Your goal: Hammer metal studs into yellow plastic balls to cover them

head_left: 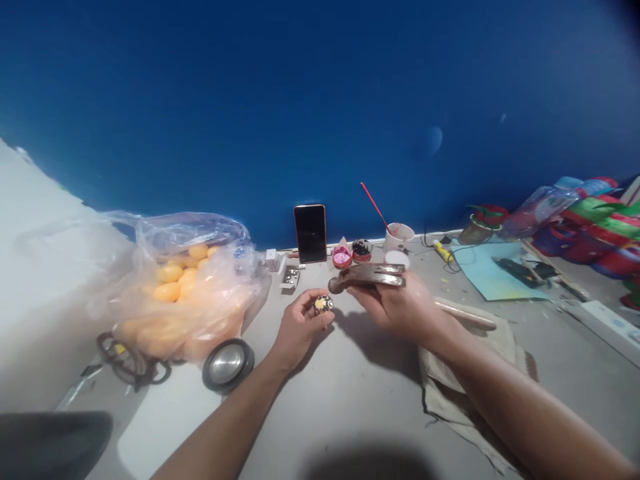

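Observation:
My left hand [303, 325] pinches a small rounded, egg-like piece [324, 303] with a yellow patch and dark and light speckles. Wrapped around a claw hammer [367, 275] close to its head is my right hand [395, 307]. The hammer's rounded face hangs just above and to the right of the speckled piece, apart from it. The wooden handle runs back beneath my right wrist. Beyond my hands stand two small red cups, one with pink stuff [342, 257] and one with black stuff [361, 251]. A small white box [290, 277] of shiny bits lies to their left.
A clear plastic bag [200, 233] of yellow-orange balls fills the left side. Nearby are a round metal-centred lid [228, 365], an upright phone [310, 233] and a white cup [400, 235] with a red stick. Folded cloth [460, 367], a blue sheet [480, 267] and a power strip [607, 323] lie right.

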Demonstrator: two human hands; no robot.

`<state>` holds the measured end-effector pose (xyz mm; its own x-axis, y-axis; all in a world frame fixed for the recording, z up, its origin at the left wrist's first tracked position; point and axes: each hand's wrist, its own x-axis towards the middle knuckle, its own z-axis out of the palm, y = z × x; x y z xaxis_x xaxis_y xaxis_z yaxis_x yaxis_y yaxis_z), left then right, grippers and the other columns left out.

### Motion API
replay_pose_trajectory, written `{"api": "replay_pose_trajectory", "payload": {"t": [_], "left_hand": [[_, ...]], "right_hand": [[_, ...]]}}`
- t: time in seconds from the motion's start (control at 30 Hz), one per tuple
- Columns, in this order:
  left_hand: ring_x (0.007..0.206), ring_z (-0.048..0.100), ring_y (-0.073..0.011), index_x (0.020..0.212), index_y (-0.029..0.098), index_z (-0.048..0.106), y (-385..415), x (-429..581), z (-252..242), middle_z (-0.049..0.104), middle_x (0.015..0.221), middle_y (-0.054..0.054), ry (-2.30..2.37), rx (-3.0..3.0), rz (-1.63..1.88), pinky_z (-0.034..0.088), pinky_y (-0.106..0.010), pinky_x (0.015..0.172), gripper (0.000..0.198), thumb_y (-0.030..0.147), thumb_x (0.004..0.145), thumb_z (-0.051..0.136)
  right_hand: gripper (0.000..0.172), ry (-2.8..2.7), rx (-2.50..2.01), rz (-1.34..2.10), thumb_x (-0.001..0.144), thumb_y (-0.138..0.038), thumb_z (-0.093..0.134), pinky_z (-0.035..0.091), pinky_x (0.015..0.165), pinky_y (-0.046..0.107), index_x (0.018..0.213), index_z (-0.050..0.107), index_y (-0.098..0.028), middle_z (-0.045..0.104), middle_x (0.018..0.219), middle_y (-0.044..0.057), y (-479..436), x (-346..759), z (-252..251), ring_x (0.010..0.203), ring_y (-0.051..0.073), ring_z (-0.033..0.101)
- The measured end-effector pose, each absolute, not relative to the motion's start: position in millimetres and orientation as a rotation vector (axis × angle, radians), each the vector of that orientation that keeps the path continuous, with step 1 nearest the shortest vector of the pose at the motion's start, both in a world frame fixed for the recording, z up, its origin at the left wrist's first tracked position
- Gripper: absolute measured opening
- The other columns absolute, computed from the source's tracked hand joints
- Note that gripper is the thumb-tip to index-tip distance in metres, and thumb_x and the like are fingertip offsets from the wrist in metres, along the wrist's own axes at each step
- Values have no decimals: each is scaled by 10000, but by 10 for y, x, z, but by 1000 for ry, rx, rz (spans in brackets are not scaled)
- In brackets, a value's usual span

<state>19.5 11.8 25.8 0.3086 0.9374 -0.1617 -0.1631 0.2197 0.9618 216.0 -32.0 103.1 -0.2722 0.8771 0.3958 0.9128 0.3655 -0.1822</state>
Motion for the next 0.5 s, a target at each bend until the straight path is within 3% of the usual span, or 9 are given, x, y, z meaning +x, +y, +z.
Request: {"api": "replay_pose_trajectory", "payload": {"t": [0.17,0.33,0.5], "left_hand": [[579,512,-76,996,150,696,105,201,273,610,661,49,950,1057,899,452,-212,582,445,190,579,848],[629,519,-82,1027,169,696,104,187,243,615,748,39,954,1098,913,447,-207,582,436,173,605,806],[682,526,-86,1100,187,711,102,172,195,646,840,18,928,1147,945,439,-210,632,452,207,655,791]], "right_hand": [[303,-2266,-1497,-91,1009,-359,508,387,629,297,1081,779,-245,780,907,57,-295,2147,955,694,187,647],[347,-2085,-1400,-330,1024,-394,490,407,660,306,1085,787,-224,781,931,87,-276,2216,932,749,209,666],[325,-2119,-1408,-350,1009,-373,508,383,623,298,1068,794,-231,787,907,71,-271,2228,919,697,193,658]]}}
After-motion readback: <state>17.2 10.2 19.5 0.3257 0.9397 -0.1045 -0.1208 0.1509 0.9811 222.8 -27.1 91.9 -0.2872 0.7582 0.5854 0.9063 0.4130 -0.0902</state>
